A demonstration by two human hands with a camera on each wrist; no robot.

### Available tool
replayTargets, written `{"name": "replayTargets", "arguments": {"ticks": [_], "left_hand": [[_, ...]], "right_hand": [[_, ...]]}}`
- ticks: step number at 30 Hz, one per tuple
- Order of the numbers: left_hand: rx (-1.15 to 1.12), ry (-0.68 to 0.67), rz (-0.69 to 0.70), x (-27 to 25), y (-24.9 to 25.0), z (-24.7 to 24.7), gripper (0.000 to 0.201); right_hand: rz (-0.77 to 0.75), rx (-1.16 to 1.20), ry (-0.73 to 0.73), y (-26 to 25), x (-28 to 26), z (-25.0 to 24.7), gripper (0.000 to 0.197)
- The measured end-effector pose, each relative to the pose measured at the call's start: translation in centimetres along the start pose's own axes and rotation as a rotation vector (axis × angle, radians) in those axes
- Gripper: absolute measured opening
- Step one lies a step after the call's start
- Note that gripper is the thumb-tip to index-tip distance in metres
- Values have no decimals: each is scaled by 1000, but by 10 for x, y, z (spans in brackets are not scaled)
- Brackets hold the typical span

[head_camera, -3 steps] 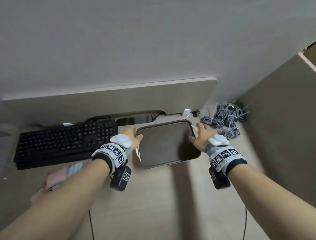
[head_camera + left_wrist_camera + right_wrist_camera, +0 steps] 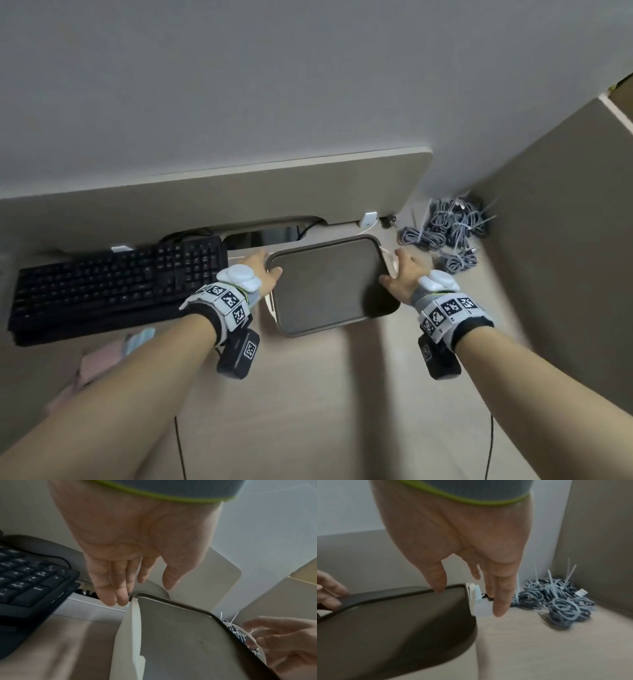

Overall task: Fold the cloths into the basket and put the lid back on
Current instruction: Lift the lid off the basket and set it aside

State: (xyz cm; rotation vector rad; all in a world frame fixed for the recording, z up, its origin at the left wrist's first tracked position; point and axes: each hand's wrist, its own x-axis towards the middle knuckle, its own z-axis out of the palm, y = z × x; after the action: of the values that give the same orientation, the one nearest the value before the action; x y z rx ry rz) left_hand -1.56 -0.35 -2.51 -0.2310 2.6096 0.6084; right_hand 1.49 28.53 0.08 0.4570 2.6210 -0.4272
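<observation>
On one desk (image 2: 308, 394), one lidded basket (image 2: 272, 306) between left hand (image 2: 262, 274) and right hand (image 2: 404, 274), both slack-fingered

Office desk — keyboard (image 2: 116, 284), cable bundles (image 2: 448, 236)

Grey-brown lid (image 2: 330, 284), rounded rectangle with dark rim, sits on white basket (image 2: 127, 639), mid-desk. Pink and pale blue cloths (image 2: 113, 353) lie crumpled left of it, below keyboard.
</observation>
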Motion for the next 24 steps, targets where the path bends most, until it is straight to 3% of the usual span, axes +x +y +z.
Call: {"name": "replayTargets", "arguments": {"ticks": [7, 11, 16, 19, 24], "left_hand": [[82, -27, 20, 23, -6, 18, 47], [73, -59, -49, 25, 1, 17, 46], [-130, -103, -147, 36, 10, 17, 48], [-249, -50, -157, 34, 13, 20, 53], [-368, 153, -129, 30, 13, 19, 40]], "right_hand": [[145, -67, -155, 18, 13, 23, 28], [153, -104, -212, 17, 8, 22, 31], [141, -121, -220, 19, 8, 19, 30], [115, -114, -227, 23, 5, 21, 29], [82, -164, -158, 25, 4, 21, 23]]}}
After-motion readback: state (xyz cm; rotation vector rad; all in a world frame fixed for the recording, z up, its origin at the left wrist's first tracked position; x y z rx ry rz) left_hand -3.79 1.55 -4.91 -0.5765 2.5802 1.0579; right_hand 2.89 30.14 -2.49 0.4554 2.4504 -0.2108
